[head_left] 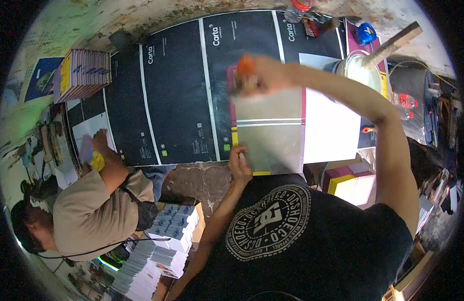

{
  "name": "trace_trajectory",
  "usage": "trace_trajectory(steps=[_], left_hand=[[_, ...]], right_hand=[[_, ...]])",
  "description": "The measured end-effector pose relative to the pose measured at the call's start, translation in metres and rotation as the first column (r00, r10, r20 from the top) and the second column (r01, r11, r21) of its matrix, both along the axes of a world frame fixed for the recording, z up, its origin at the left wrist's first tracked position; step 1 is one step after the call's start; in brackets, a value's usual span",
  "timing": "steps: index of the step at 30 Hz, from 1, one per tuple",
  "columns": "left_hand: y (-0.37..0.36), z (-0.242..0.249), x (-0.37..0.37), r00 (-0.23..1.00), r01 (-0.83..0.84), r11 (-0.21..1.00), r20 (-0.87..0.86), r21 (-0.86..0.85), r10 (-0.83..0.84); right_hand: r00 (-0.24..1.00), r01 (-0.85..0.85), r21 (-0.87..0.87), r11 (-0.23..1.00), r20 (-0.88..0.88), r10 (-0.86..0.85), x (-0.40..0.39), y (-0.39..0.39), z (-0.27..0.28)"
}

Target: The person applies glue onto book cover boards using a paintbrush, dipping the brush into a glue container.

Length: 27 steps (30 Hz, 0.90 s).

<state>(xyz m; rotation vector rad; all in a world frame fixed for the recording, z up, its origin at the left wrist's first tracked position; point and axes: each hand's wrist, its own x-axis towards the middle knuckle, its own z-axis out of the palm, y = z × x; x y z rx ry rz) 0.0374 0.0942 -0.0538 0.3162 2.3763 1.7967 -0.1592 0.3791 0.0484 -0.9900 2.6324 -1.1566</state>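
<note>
My right hand (267, 75) is closed round an orange-handled brush (246, 67), blurred by motion, over the upper left of a grey cover board (277, 138). The board has maroon and yellow edges and a white double line across it. At its lower left edge rests my left hand (240, 163), its fingers curled; whether they grip the board's edge or something small is too unclear to tell. A bucket of white paste (362, 70), with a wooden stick (392, 45) across it, stands to the right of my right forearm.
A white sheet (329, 125) lies right of the board. Stacked books (84, 75) stand at the far left of the black table (176, 100). A co-worker (96, 210) sits at the left, hands over a white sheet. Paper stacks (166, 236) sit below. Plastic bottles (405, 101) lie at right.
</note>
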Motion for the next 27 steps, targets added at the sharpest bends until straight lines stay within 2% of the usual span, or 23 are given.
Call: trace_trajectory(steps=[2,5,8,10,11,13,15,17,18,19,20,23,24,27], left_hand=[[-0.002,0.004,-0.002,1.000,0.010,1.000,0.022,-0.028,-0.009],[-0.001,0.012,-0.003,0.999,0.020,0.999,0.027,-0.032,-0.019],[-0.002,0.009,0.001,0.999,0.004,1.000,0.031,-0.001,-0.004],[0.002,0.007,-0.002,1.000,-0.007,1.000,0.021,0.022,0.007],[0.003,0.010,-0.002,1.000,-0.009,1.000,0.013,0.023,0.009],[0.004,0.009,-0.003,1.000,-0.014,0.999,-0.001,0.031,0.014],[0.003,0.005,-0.001,1.000,-0.015,0.999,-0.008,0.044,0.015],[-0.002,-0.002,0.005,1.000,-0.017,1.000,-0.003,0.027,0.017],[0.000,-0.006,0.002,1.000,-0.018,1.000,-0.009,0.022,0.019],[0.001,-0.001,-0.001,1.000,-0.012,1.000,-0.012,0.024,0.012],[0.000,0.006,-0.001,1.000,0.001,1.000,-0.008,0.021,-0.001],[0.003,0.006,-0.002,1.000,0.000,1.000,-0.031,0.032,0.001],[0.004,0.004,-0.003,0.999,-0.007,0.999,-0.046,0.036,0.009],[0.003,0.007,-0.002,1.000,-0.005,0.999,-0.019,0.042,0.006]], right_hand=[[0.976,-0.121,0.182,0.976,-0.159,0.151,0.007,-0.016,-0.024],[0.987,0.159,0.146,0.976,-0.002,-0.160,-0.052,0.006,-0.033],[0.877,0.295,0.061,0.954,-0.414,-0.245,-0.092,0.031,-0.016],[0.981,0.193,0.156,0.969,-0.006,-0.194,-0.053,0.010,0.026],[0.965,0.125,0.186,0.975,0.208,-0.163,-0.038,0.003,0.040],[0.983,-0.112,0.187,0.976,0.162,0.082,-0.011,0.002,-0.003],[0.998,-0.063,0.340,0.938,-0.001,0.068,-0.011,0.020,-0.031],[0.982,0.132,0.421,0.898,0.071,-0.178,-0.046,0.064,-0.035],[0.952,0.274,0.305,0.912,-0.218,-0.213,-0.059,0.080,-0.030],[0.838,0.372,0.151,0.916,-0.479,-0.262,-0.064,0.085,-0.015],[0.875,0.478,0.245,0.844,-0.221,-0.432,-0.056,0.089,-0.003],[0.983,0.176,-0.034,0.984,-0.037,-0.177,-0.011,0.053,0.018],[0.984,0.099,-0.030,0.995,0.151,-0.093,0.006,0.043,0.021],[0.939,0.270,0.221,0.937,0.155,-0.307,0.004,0.082,-0.026]])
